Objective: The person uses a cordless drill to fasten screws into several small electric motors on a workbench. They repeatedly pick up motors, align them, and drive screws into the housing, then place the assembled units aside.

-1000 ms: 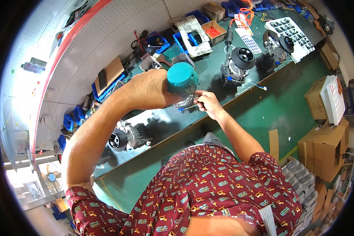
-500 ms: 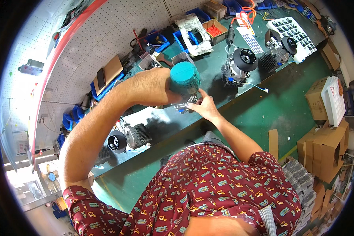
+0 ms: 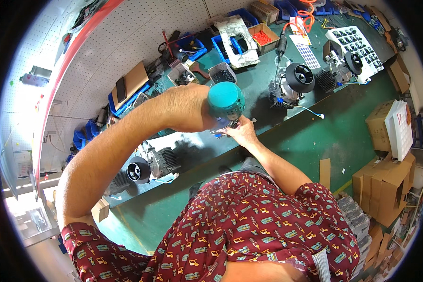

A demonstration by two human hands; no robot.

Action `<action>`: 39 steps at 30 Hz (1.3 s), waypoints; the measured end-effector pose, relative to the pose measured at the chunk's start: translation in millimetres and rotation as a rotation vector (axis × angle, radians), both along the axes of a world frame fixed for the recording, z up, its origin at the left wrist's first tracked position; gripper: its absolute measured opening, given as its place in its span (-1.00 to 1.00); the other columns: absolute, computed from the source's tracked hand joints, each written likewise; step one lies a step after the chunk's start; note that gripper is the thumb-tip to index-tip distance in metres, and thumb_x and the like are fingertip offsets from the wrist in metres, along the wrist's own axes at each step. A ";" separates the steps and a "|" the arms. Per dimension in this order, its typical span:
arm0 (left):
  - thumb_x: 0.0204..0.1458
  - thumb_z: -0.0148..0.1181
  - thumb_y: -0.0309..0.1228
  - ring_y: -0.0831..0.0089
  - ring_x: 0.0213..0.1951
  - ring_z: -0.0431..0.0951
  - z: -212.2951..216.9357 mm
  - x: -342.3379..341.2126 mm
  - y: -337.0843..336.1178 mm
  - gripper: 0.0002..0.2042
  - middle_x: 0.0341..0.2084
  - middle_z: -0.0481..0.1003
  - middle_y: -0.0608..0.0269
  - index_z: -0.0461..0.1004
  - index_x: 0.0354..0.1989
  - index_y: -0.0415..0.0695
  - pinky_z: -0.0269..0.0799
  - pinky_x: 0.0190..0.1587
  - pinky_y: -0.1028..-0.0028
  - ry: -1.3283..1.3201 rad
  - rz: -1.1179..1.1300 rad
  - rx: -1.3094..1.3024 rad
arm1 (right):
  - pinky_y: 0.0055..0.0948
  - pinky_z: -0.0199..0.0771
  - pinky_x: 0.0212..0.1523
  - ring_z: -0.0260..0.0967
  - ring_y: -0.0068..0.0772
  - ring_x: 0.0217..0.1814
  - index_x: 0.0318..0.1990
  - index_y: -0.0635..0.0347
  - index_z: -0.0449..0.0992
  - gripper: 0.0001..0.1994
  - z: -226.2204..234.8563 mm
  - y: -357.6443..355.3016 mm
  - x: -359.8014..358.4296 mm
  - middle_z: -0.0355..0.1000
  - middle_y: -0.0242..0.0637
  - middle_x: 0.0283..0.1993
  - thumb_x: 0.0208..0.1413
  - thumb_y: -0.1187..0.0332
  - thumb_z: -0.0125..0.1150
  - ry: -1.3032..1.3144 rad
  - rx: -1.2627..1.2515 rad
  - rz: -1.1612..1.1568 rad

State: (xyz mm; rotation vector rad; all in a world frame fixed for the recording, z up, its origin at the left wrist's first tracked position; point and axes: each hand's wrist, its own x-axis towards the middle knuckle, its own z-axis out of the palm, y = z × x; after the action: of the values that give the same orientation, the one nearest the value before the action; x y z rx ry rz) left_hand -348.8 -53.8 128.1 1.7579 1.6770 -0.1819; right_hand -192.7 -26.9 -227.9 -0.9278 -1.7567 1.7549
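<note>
1. The left hand (image 3: 203, 110) is raised over the green workbench (image 3: 286, 136), closed around a teal power tool (image 3: 225, 99); only the tool's round rear cap shows, and the fingers wrapped about its grip are hidden behind the wrist.
2. Just below that tool and a little toward the body, the right hand (image 3: 242, 133) lies on the bench top, fingers partly curled over a small pale part (image 3: 221, 131) beneath the tool's nose. Whether it pinches the part or only steadies it, I cannot tell.
3. The tool looks stiff and fairly weighty for one hand, with a smooth plastic shell, so I would judge a full fist around the handle the sound way to hold it, not the slick rounded cap.
4. The small part looks light and easily shifted; holding it by its edges, flat to the bench, seems best.
5. Beyond the hands, farther along the bench, stands a black-and-silver motor (image 3: 293, 81); another motor (image 3: 148, 164) sits off toward the left elbow.
6. Blue bins (image 3: 230, 44) line the far edge past the tool, and cardboard boxes (image 3: 385, 183) are stacked well off to the right.
</note>
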 end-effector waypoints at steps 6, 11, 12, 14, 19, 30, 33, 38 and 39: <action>-0.03 0.40 -0.28 0.01 -0.14 0.65 -2.4 -0.8 -0.9 -0.62 -0.21 0.65 0.01 0.58 0.00 -0.06 0.57 -0.05 0.12 0.021 0.044 -0.011 | -0.21 0.58 0.02 0.62 -0.08 0.03 0.24 -0.02 0.41 -0.32 11.7 0.7 1.6 0.63 -0.08 -0.07 -0.11 0.29 0.54 -0.009 0.013 0.008; -0.02 0.41 -0.28 0.03 -0.15 0.65 4.0 5.8 -5.7 -0.62 -0.21 0.66 0.03 0.58 0.00 -0.07 0.57 -0.06 0.14 0.054 0.067 -0.002 | -0.29 0.58 -0.02 0.64 -0.25 -0.07 0.23 0.01 0.45 -0.33 8.3 3.2 1.8 0.65 -0.13 -0.12 -0.12 0.31 0.56 0.023 -0.044 0.019; -0.01 0.41 -0.28 0.05 -0.15 0.65 8.7 9.7 -3.6 -0.62 -0.21 0.66 0.03 0.58 0.00 -0.07 0.56 -0.05 0.15 0.078 0.078 -0.027 | -0.32 0.58 -0.03 0.64 -0.30 -0.10 0.22 0.02 0.46 -0.35 7.3 4.7 3.1 0.65 -0.15 -0.13 -0.11 0.32 0.56 0.020 -0.080 0.035; -0.01 0.43 -0.29 0.09 -0.14 0.65 10.5 6.4 -7.7 -0.60 -0.19 0.66 0.05 0.57 0.03 -0.07 0.55 -0.03 0.16 0.012 0.108 -0.014 | -0.38 0.58 -0.05 0.62 -0.41 -0.14 0.20 0.06 0.49 -0.37 8.8 5.9 3.4 0.65 -0.20 -0.15 -0.11 0.35 0.56 0.005 -0.104 0.060; 0.11 0.42 -0.37 0.50 -0.12 0.57 21.9 -13.0 -29.2 -0.56 -0.12 0.64 0.18 0.48 0.14 -0.19 0.52 0.00 0.38 -0.478 0.277 0.188 | -0.45 0.59 0.00 0.56 -0.51 -0.10 0.25 0.27 0.43 -0.31 12.3 14.5 4.9 0.63 -0.23 -0.11 -0.10 0.46 0.58 0.139 -0.091 0.056; 0.15 0.36 -0.34 0.52 -0.20 0.54 30.7 -58.7 -219.6 -0.67 -0.22 0.62 0.31 0.59 0.05 -0.19 0.52 -0.09 0.40 -0.455 0.898 0.476 | -0.36 0.60 -0.18 0.51 -0.41 -0.19 0.03 0.22 0.46 -0.74 44.7 -20.4 66.2 0.54 -0.25 -0.16 0.19 0.52 0.05 0.006 -0.662 -0.111; 0.11 0.39 -0.26 0.47 -0.13 0.55 20.8 -70.8 -277.3 -0.62 -0.15 0.62 0.29 0.58 0.07 -0.14 0.50 -0.04 0.38 -0.528 1.088 0.392 | -0.26 0.69 -0.06 0.58 -0.30 -0.09 0.03 0.23 0.48 -0.79 53.3 -47.1 66.4 0.58 -0.14 -0.05 0.28 0.53 0.08 0.132 -0.800 -0.063; 0.06 0.47 -0.20 0.45 -0.14 0.57 -13.8 -88.3 -335.0 -0.58 -0.20 0.63 0.28 0.59 0.04 -0.11 0.50 -0.04 0.34 -0.593 1.130 0.334 | -0.35 0.67 -0.15 0.60 -0.36 -0.17 -0.06 0.21 0.53 -0.85 100.4 -92.6 7.9 0.61 -0.14 -0.13 0.30 0.37 0.24 0.162 -0.860 -0.082; 0.07 0.46 -0.21 0.47 -0.21 0.56 -17.3 -89.7 -341.5 -0.61 -0.26 0.62 0.29 0.60 0.01 -0.11 0.50 -0.10 0.36 -0.607 1.100 0.328 | -0.41 0.64 -0.21 0.59 -0.41 -0.21 -0.11 0.19 0.54 -0.85 101.7 -98.6 -3.6 0.62 -0.19 -0.17 0.29 0.34 0.28 0.218 -0.876 -0.070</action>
State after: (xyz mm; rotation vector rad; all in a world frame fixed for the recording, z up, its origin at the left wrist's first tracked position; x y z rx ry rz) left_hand -438.5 -395.3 110.8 0.7138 1.9681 1.0447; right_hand -196.3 -125.5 -126.2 -1.0328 -0.7681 2.5001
